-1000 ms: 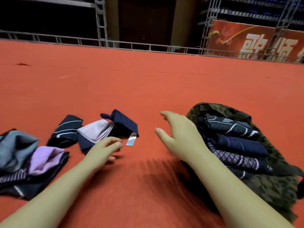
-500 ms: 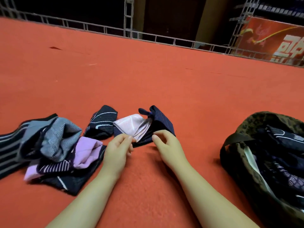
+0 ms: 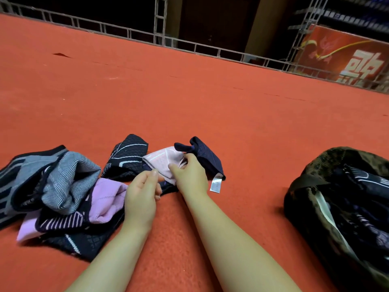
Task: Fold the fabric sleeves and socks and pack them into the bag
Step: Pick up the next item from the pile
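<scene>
The right hand [image 3: 190, 175] pinches the pale pink and navy sleeve [image 3: 166, 160] on the red carpet [image 3: 189, 98], while the left hand [image 3: 141, 192] curls round its near navy edge. Half a second earlier both hands only met at that edge; the bag [image 3: 336, 207] lies well apart at right.

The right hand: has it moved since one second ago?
Yes. The right hand went left, away from the bag, to the navy and pink sleeve, which it now pinches.
</scene>
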Available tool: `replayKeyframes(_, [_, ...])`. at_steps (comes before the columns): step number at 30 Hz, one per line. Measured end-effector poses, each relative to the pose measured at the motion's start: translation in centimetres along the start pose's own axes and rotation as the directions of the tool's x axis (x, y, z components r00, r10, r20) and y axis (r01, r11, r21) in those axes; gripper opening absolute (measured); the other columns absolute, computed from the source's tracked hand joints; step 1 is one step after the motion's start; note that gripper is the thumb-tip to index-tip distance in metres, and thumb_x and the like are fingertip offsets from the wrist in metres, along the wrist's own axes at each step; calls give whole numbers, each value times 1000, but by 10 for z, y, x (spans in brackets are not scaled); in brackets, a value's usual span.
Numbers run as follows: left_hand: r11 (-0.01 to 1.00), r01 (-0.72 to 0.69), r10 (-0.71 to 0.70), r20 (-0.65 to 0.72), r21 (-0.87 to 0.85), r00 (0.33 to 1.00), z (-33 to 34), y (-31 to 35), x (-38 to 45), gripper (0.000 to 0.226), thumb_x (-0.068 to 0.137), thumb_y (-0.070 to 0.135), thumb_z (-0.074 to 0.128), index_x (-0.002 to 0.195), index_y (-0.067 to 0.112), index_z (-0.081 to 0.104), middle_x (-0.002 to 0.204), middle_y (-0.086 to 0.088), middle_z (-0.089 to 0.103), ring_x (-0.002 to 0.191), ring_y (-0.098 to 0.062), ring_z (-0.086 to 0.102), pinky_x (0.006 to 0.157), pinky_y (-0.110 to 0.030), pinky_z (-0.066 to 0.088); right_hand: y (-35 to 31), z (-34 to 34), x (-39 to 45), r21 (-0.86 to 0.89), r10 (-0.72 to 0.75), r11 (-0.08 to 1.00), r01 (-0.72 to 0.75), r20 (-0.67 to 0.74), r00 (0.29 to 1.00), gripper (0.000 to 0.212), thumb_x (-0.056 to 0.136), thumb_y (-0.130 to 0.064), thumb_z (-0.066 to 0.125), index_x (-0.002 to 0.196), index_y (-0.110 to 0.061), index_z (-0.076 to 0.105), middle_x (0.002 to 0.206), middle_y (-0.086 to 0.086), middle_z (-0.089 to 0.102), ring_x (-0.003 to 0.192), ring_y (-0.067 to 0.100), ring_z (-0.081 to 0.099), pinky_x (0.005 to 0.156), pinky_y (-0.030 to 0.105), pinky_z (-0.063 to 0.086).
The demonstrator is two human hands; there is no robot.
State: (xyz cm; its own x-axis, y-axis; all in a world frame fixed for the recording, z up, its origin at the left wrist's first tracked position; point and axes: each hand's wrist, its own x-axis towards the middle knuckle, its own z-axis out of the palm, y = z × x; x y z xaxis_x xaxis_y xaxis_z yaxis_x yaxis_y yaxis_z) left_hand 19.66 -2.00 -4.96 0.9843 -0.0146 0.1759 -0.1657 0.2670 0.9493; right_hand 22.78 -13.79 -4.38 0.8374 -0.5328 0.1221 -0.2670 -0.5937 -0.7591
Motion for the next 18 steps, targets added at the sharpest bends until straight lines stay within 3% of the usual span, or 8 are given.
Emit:
replayKeyframes(2, [1000,1,-1,16,4,1000,1,0,0,25,78,37,47,65,18,57,46,11,45,44,-2,36,42,-13,30,2,1,-3,62,-13,998,14,-3,1000,41,81,-31,64,119,-26,49,92,-2,65,93,22,62,80,40,49])
replayKeyframes(4, [1000,-21,20,41,8,999,1,0,-2,27,75,43,51,66,18,58,50,10,47,48,-4,40,45,-13,33,8,-1,-15,234,-53,971,53,-4,999,41,81,-22,64,117,-28,46,77,-7,57,81,16,60,78,40,49])
replayKeyframes(7, [989,-123,119,56,79,991,2,1,-4,35,67,52,48,73,19,57,61,14,56,59,1,47,57,-14,38,15,-20,-37,487,-141,862,140,-35,989,37,82,-11,62,109,-29,43,68,-5,45,62,7,45,64,24,40])
replayKeyframes(10, [964,-210,208,29,162,978,0,0,-4,24,72,49,48,83,29,56,85,12,61,80,-4,53,77,-20,42,12,-50,-57,630,-215,748,211,-71,974,35,79,-15,58,107,-31,45,72,5,48,66,12,46,63,25,40])
replayKeyframes(12, [936,-278,276,40,217,960,-1,2,-5,18,75,46,47,88,36,54,96,4,59,88,-4,53,82,-20,41,9,-71,-70,712,-268,664,230,-61,961,37,78,-12,56,108,-30,45,72,3,55,68,10,52,64,24,44])
replayKeyframes(15, [872,-420,385,177,253,906,4,10,-13,21,78,42,47,98,41,51,109,18,54,105,4,50,93,-21,39,2,-111,-84,773,-353,586,242,-25,935,43,76,-9,56,114,-25,43,69,-8,60,67,5,55,63,18,44])
replayKeyframes(18, [874,-445,366,336,198,868,11,19,-24,33,80,52,48,111,40,48,123,22,49,119,5,45,103,-20,34,-7,-152,-85,775,-449,588,233,73,891,57,67,-15,66,117,-26,43,65,-10,55,60,5,49,57,20,38])
